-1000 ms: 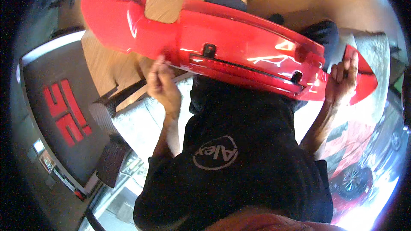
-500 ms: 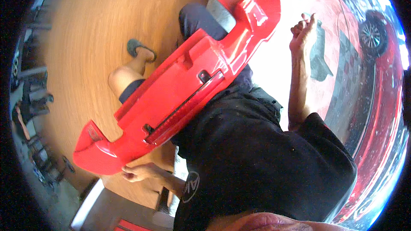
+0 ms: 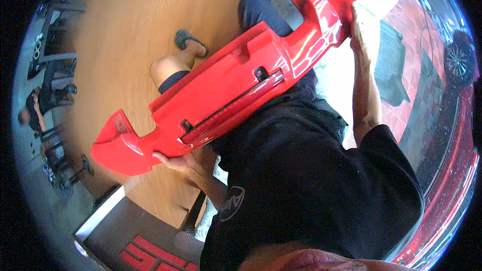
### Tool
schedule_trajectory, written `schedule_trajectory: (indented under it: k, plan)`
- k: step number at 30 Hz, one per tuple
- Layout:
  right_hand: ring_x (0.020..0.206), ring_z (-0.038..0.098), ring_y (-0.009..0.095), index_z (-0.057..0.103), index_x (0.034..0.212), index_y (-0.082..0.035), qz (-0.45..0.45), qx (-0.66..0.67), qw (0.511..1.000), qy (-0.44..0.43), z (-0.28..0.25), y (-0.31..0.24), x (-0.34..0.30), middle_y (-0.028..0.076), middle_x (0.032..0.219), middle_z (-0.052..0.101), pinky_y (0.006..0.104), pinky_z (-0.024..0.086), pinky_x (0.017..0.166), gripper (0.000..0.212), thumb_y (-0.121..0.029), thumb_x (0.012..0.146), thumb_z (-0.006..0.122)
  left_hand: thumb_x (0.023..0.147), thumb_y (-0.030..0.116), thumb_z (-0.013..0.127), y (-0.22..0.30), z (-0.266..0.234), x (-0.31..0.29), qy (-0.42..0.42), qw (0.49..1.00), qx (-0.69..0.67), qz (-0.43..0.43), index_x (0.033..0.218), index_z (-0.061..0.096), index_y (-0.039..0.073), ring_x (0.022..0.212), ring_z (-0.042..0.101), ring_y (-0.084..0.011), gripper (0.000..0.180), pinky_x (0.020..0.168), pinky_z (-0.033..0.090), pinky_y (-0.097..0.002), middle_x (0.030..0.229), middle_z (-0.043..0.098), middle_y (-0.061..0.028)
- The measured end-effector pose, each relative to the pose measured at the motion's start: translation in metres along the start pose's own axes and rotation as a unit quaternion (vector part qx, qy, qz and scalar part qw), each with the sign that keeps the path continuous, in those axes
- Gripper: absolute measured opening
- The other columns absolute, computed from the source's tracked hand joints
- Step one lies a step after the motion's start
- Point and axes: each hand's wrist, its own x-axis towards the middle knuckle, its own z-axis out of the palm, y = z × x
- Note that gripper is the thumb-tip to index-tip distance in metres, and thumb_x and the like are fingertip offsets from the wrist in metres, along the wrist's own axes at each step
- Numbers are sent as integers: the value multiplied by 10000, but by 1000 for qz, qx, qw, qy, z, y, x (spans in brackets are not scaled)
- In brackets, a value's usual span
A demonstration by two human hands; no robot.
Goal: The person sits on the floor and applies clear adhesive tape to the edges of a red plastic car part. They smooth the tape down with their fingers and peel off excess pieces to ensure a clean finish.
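Note:
I carry a long glossy red car bumper [image 3: 241, 95] slanted across my body, its inner side with a black slot facing me. My left hand [image 3: 176, 162] grips its lower edge near the low left end. At the high right end, my right hand [image 3: 358, 34] lies against the bumper's edge with the fingers wrapped on it. Below the bumper are my black shirt [image 3: 311, 180], my bare knee and a foot in a dark sandal [image 3: 190, 41].
A wooden floor [image 3: 125, 30] spreads to the upper left. A red car [image 3: 452, 180] with a dark wheel [image 3: 456, 60] stands at the right, beside a grey mat [image 3: 396, 65]. A dark mat with red markings [image 3: 145, 251] lies at lower left. Another person [image 3: 31, 114] sits far left.
The view has swung round and the bumper went from level to slanted. My right hand, open and off the bumper half a second ago, now holds its upper end.

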Motion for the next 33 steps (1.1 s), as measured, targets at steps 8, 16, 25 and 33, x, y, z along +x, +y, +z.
schedule_trajectory:
  k: [8,16,25,33]
  plan:
    - [1204,648,285,561,1419,-1,94,301,948,-51,37,80,23,170,1331,664,438,508,1057,550,-424,1137,352,1007,596,599,0,-1,-7,4,997,-76,18,1533,472,88,1446,478,-339,742,1225,359,-564,1590,500,-101]
    - [1191,644,260,571,1350,-54,84,426,896,-96,31,80,24,111,1270,663,439,543,1020,470,-427,1100,433,958,710,578,0,20,-5,77,991,-12,107,1555,449,112,1448,471,-351,855,1217,349,-585,1600,489,-94]
    - [820,652,176,680,1186,-9,74,171,982,20,39,61,33,135,990,716,362,546,778,435,-365,1123,439,917,749,602,-13,9,-11,100,993,63,-6,1573,423,95,1465,446,-382,943,1229,339,-595,1605,469,-150]
    - [770,599,155,708,1100,-11,54,27,996,69,24,28,17,119,928,697,327,501,769,474,-443,1097,512,933,531,755,29,-25,21,397,766,407,300,1420,568,-7,1302,564,-376,749,1095,461,-489,1386,603,-248]
